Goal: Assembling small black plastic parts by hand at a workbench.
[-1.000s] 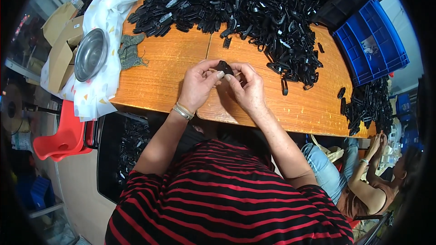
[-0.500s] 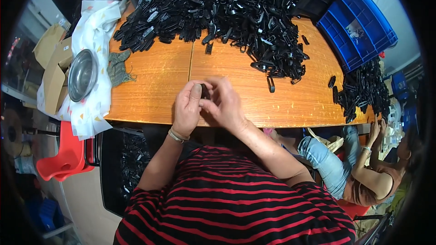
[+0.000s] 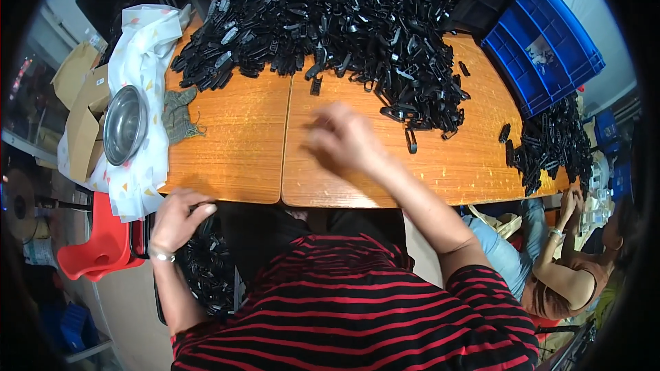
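Note:
My left hand (image 3: 180, 220) hangs at the table's front edge, over a dark bin holding many small black plastic parts (image 3: 205, 268). Its thumb stands apart from the fingers, and I see nothing between them. Above the near middle of the table, my right hand (image 3: 344, 137) is smeared by motion, so its fingers and anything in them cannot be made out. A large heap of black plastic parts (image 3: 323, 20), some like small clips, covers the far side of the table. Beyond my right hand, one loose black part (image 3: 316, 86) lies at the heap's near edge, and a loop-shaped one (image 3: 411, 140) farther right.
At the left, a metal bowl (image 3: 126, 126) rests on a patterned white sheet (image 3: 141, 48) beside a grey glove (image 3: 180, 115). A blue crate (image 3: 543, 45) leans at the right, near another black pile (image 3: 553, 141). A co-worker (image 3: 564, 278) sits there. A red chair (image 3: 103, 244) stands left.
My hands were together over the table's near edge, with a small dark part between them. The left has moved left and down to the bin; the right has shifted slightly and no longer meets it.

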{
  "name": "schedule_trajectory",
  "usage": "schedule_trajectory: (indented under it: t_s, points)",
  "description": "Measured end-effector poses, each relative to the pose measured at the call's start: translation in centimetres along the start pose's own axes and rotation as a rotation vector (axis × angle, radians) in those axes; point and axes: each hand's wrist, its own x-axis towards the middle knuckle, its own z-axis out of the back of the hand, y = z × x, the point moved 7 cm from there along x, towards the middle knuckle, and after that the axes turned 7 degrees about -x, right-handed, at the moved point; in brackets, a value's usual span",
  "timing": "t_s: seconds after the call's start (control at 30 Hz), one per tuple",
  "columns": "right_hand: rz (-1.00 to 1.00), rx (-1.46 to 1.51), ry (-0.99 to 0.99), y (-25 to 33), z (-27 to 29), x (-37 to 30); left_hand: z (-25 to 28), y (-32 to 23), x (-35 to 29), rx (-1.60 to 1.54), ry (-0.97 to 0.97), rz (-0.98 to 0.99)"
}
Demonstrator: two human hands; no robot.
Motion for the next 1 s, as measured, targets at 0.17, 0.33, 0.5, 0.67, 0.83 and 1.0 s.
schedule_trajectory:
  t_s: [0.17,0.33,0.5,0.67,0.83,1.0]
  points:
    - [-0.218,-0.568,-0.106,-6.5,5.0,5.3,2.0,-0.5,3.0,-0.237,-0.297,0.145]
    - [-0.283,-0.696,0.099,-9.7,3.0,7.5,-4.1,-7.1,16.9,-0.212,-0.215,-0.18]
    - [-0.305,-0.716,0.129,-9.8,2.0,8.6,-8.2,-11.1,27.0,-0.022,-0.311,-0.402]
    - [-0.233,-0.688,0.083,-10.5,1.9,8.0,-9.3,-11.6,29.2,0.014,-0.217,-0.323]
    - [-0.221,-0.473,0.129,-8.3,1.3,6.5,-9.0,-10.4,26.9,-0.035,-0.152,-0.329]
    - [-0.151,-0.325,0.213,-5.9,0.9,4.6,-7.5,-8.0,23.0,-0.133,-0.111,-0.402]
